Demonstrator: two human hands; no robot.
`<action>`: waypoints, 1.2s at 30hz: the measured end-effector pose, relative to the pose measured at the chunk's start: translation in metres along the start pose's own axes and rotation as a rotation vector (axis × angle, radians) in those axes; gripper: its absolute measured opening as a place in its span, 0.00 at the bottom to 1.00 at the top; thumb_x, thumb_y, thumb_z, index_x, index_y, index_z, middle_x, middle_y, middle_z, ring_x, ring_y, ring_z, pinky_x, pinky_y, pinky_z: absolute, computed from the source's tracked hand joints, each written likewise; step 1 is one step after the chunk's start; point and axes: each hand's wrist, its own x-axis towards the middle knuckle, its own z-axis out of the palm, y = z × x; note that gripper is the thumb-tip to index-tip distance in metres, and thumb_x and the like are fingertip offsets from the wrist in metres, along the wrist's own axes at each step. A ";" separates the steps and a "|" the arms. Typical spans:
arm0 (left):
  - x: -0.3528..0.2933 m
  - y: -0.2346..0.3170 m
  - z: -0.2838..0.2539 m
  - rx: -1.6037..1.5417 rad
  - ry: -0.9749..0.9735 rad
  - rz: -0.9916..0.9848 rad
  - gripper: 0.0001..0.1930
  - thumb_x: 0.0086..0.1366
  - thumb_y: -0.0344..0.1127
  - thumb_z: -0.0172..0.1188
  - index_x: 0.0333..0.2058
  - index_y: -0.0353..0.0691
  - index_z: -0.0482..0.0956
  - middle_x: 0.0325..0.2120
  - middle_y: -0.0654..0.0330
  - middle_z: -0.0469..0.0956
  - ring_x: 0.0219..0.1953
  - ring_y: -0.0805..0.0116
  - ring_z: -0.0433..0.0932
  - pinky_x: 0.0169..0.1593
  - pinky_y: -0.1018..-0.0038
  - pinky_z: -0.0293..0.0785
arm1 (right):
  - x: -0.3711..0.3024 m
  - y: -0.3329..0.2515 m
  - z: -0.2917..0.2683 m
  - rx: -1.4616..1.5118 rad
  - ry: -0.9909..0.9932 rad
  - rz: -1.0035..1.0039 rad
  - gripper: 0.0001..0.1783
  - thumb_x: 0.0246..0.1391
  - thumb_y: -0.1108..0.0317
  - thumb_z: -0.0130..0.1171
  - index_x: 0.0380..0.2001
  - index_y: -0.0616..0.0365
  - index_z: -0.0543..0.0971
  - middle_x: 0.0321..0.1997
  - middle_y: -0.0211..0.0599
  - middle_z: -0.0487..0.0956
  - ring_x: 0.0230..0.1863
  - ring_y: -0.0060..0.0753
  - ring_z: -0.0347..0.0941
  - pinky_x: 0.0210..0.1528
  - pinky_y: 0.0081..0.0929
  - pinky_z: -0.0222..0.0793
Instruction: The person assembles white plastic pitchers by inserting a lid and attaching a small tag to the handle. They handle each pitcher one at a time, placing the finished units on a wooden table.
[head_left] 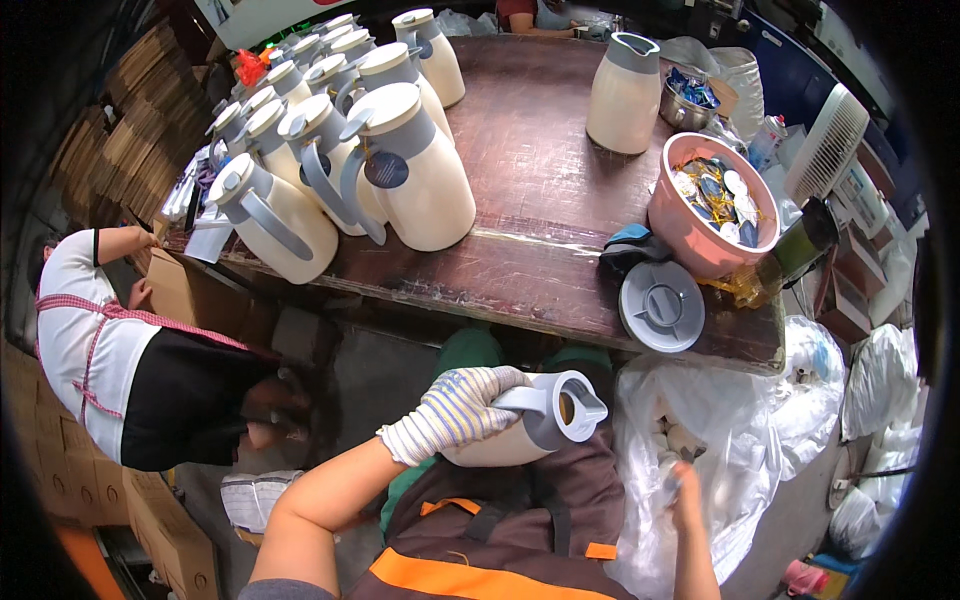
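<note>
My left hand, in a striped knit glove, is closed round the grey handle of a cream vacuum jug. The jug lies tilted over my lap, its open grey mouth facing right with no lid on. My bare right hand is at a clear plastic bag beside my right leg. Its fingers are bent together at a small pale piece that blur keeps me from naming. Light-coloured parts lie inside the bag just beyond it. A round grey lid rests at the table's front edge.
On the dark wooden table, several lidded jugs crowd the left. One lidless jug stands far right, near a pink bucket of tags and a metal bowl. Another person bends over a carton at left.
</note>
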 end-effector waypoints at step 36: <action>-0.005 -0.017 0.012 0.218 0.056 0.350 0.22 0.50 0.35 0.65 0.46 0.42 0.79 0.38 0.50 0.81 0.40 0.50 0.80 0.45 0.65 0.76 | -0.087 -0.212 0.151 -0.165 -0.575 -0.714 0.23 0.55 0.65 0.62 0.54 0.60 0.74 0.50 0.37 0.78 0.51 0.31 0.74 0.54 0.28 0.69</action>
